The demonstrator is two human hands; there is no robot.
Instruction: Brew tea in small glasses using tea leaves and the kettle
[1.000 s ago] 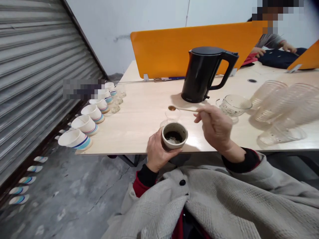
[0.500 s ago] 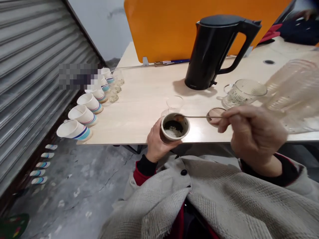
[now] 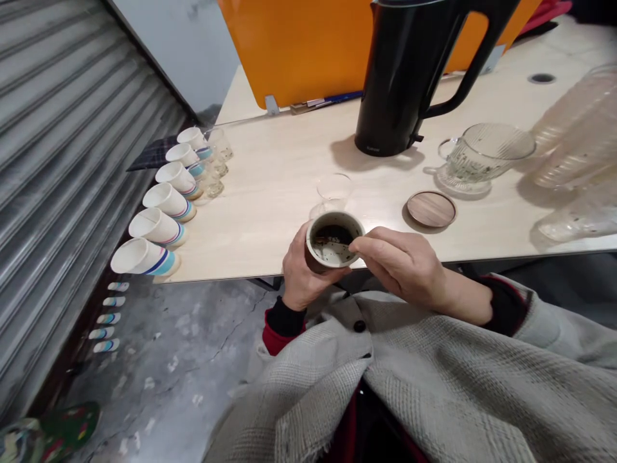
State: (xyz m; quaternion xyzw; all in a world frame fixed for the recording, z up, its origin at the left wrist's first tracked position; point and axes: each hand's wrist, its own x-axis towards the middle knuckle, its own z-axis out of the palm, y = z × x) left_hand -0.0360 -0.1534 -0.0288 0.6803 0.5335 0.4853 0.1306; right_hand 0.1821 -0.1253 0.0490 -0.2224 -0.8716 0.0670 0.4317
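Note:
My left hand (image 3: 303,270) is wrapped round a pale cup (image 3: 332,262) at the table's front edge. Inside the cup is dark liquid (image 3: 337,233), with dark bits stuck to the wall. My right hand (image 3: 402,260) pinches a thin-handled spoon (image 3: 340,245) at the cup's right rim. The spoon reaches down into the cup, and its brownish end is partly hidden in the liquid. Just behind the cup stands a small clear glass (image 3: 335,188). A round wooden saucer (image 3: 431,209) lies to the right, beyond my right hand.
A black electric kettle (image 3: 395,77) stands before an orange divider (image 3: 299,51). To the right are a ribbed glass cup (image 3: 496,151) and stacked clear plastic cups (image 3: 578,141). Several paper cups (image 3: 166,199) line the left edge, beside small glasses (image 3: 212,183). Brushes (image 3: 328,100) lie under the divider.
My right hand has moved left to the cup, and the spoon has gone down into it. The wooden saucer is now uncovered. The view has tilted a little downward.

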